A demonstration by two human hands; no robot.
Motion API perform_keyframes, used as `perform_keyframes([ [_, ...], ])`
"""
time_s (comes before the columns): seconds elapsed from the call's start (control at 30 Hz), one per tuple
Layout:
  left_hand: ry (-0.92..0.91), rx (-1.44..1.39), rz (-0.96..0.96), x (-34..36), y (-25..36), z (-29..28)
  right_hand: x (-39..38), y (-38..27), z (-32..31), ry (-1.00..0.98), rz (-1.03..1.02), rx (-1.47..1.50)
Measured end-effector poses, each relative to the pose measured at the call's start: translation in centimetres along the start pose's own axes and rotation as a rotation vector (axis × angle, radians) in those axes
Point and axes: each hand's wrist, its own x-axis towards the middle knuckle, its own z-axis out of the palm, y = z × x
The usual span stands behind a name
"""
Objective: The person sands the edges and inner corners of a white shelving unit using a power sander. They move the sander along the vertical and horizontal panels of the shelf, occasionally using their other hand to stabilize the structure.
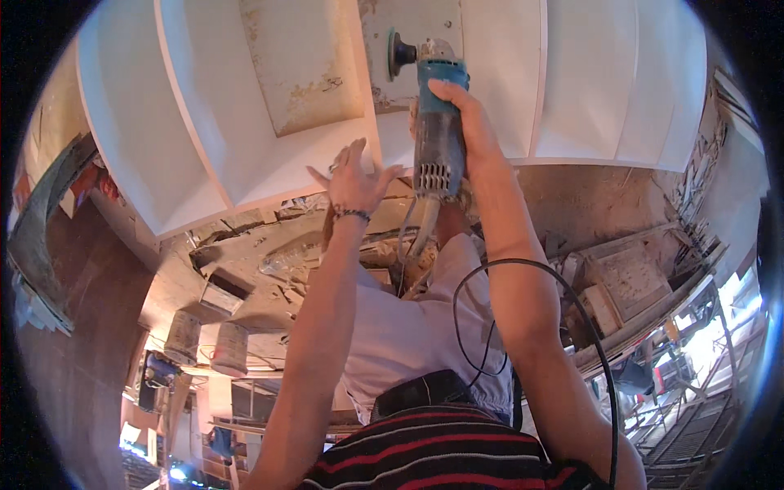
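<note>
My right hand (pixel 479 135) is wrapped round the body of a blue and dark grey angle grinder (pixel 439 151), its thumb lying on the blue part. A round sanding disc (pixel 392 55) on the tool's head faces left, beside an upright divider (pixel 364 77) of a pale wooden shelf unit (pixel 490 90). To the left, my left hand (pixel 356 184) is open, with spread fingers at the unit's near edge by that divider's foot. Whether its fingertips touch the wood I cannot tell. A dark bracelet (pixel 352 214) circles the left wrist.
The grinder's black cord (pixel 600 359) loops over my right forearm. Wood scraps and dust cover the ground around my legs. Two buckets (pixel 230 347) stand at the left, and a dusty wooden crate (pixel 625 282) lies to the right. Stained panels (pixel 306 73) back the unit's middle compartments.
</note>
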Motion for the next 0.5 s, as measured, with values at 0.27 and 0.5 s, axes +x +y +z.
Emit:
perform_keyframes([
  [0.27,0.247,-0.094,-0.026,5.3,3.0,0.2,-5.1,1.0,-5.5,0.238,0.043,-0.043],
  [0.5,0.454,-0.166,0.149,16.6,8.3,-6.0,-6.4,2.1,-8.3,0.205,0.112,-0.031],
])
